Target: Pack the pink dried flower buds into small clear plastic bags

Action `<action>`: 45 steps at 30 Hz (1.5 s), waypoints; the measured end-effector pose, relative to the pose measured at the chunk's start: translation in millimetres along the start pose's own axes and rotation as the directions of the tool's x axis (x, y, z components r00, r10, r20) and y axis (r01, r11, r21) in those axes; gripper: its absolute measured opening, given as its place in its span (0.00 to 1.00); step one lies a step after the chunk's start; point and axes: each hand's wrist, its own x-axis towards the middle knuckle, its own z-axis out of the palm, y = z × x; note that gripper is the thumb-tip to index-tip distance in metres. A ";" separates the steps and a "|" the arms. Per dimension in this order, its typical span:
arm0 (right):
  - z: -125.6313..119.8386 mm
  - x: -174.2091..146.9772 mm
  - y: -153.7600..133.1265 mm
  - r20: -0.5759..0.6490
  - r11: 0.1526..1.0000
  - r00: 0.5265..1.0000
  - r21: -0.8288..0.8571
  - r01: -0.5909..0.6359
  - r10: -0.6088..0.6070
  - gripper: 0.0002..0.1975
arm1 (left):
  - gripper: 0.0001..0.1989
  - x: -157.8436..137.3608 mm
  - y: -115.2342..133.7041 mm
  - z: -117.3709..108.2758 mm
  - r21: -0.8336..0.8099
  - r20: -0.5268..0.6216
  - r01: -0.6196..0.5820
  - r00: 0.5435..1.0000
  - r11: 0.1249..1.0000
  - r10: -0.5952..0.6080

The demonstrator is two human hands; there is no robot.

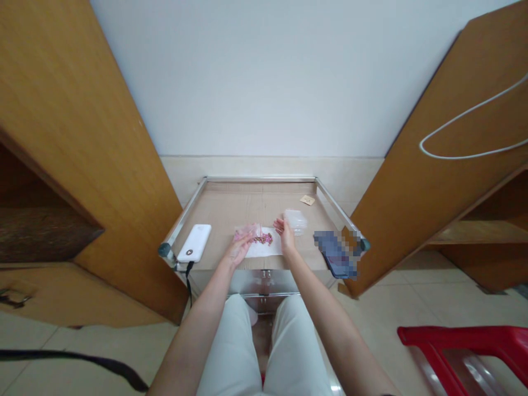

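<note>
On a white sheet of paper (264, 250) lies a small heap of pink and brownish beads (264, 238). My left hand (239, 252) is at the left side of the heap, its fingers on a clear plastic bag (248, 229) with a pink tint. It appears to grip the near edge of this bag. My right hand (286, 235) is over the right end of the paper, palm turned inward, fingers apart and nothing visible in them. Just beyond it lies a stack of clear plastic bags (295, 221), partly covered by the fingers.
A white power bank (195, 243) with a black cable is at the tray table's left. A dark, pixelated phone-like item (337, 256) lies at the right, a small tan paper (307, 200) farther back. Metal rails (259, 179) edge the tabletop. Wooden cabinets flank it; a red stool (466, 335) stands lower right.
</note>
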 end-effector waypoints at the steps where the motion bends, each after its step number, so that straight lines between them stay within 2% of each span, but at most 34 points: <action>1: 1.2 0.7 4.7 -0.009 1.000 1.000 0.027 -0.006 0.007 0.14 | 0.14 1.0 -1.6 -0.2 0.009 -0.004 0.010 1.000 1.000 -0.010; 8: 9.9 7.1 26.5 -0.040 0.988 0.999 0.154 0.012 -0.006 0.17 | 0.14 7.1 -10.2 1.0 0.094 0.012 0.027 1.000 0.995 -0.028; 15: 13.2 13.5 32.6 -0.062 0.987 0.998 0.159 0.037 -0.027 0.18 | 0.15 17.1 -14.7 -1.2 0.173 0.040 0.024 0.999 0.985 -0.031; 23: 8.4 17.3 39.8 -0.014 0.985 0.999 0.168 -0.039 0.042 0.20 | 0.17 25.2 -16.1 -3.7 0.295 0.094 0.021 0.994 0.955 -0.051; 31: 9.5 17.8 46.8 -0.007 0.995 0.999 0.089 -0.036 0.037 0.22 | 0.20 35.7 -17.5 1.1 0.496 0.162 0.001 0.982 0.868 -0.094; 34: 9.9 17.4 50.6 -0.012 1.000 1.000 0.017 -0.017 0.017 0.23 | 0.20 37.2 -18.2 5.2 0.531 0.137 0.014 0.985 0.847 -0.102; 40: 9.3 14.6 52.8 -0.039 0.977 0.993 -0.190 0.098 -0.107 0.24 | 0.22 37.1 -20.9 13.5 0.566 0.046 0.034 0.996 0.824 -0.073; 45: 8.2 13.9 51.5 -0.026 0.980 0.995 -0.172 0.095 -0.101 0.23 | 0.21 36.3 -19.9 18.1 0.583 0.056 0.006 0.997 0.812 -0.047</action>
